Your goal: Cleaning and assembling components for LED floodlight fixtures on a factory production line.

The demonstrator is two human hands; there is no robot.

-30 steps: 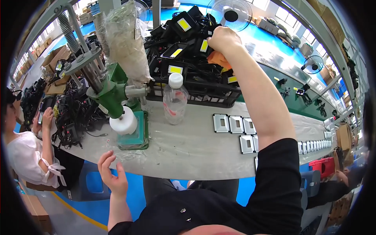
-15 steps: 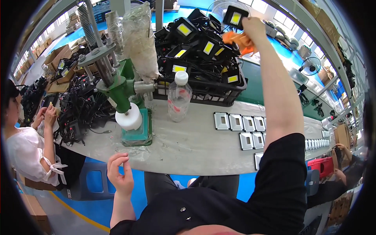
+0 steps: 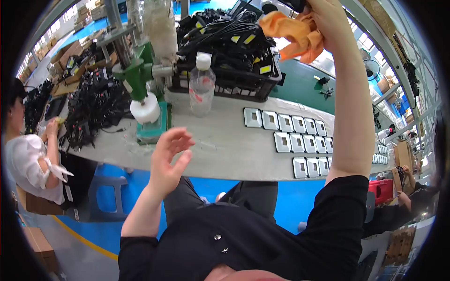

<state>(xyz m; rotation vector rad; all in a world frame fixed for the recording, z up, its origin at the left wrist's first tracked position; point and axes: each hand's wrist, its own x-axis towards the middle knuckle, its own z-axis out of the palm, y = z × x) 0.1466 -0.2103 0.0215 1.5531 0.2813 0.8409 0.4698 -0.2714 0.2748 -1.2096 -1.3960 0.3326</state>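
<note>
Since half a second ago, the right hand [image 3: 328, 21] has risen to the top edge of the frame, arm fully stretched upward, and the left hand [image 3: 169, 154] has lifted from below the tabletop [image 3: 225, 150] edge to hover at centre-left.

The right hand is closed around an orange cloth [image 3: 293, 35], bunched in the fingers, with a dark object partly cut off by the frame edge above it; whether the hand also grips that object cannot be told. The left hand is empty, fingers spread wide and slightly curled, palm turned sideways, just in front of the tabletop's near edge.

The cloth looks soft, light and limp: it hangs in loose folds to the left of the fist, bright orange, with no stiffness. It likely handles best gathered in a fist, as any corner would flop.

Below the raised arm, in the upper centre, sits a black crate [image 3: 229, 77] heaped with black lamp units [image 3: 234, 40] showing small yellow squares and tangled cables. A clear plastic bottle [image 3: 202, 86] with a white cap stands upright just in front of the crate. To its left is a green press machine [image 3: 140, 89] with a white round head on a teal base. Rows of small square metal-framed panels [image 3: 295, 136] lie flat on the right half of the tabletop.

At far left, another person in a white top [image 3: 28, 159] works beside a pile of black cables [image 3: 91, 110].
</note>
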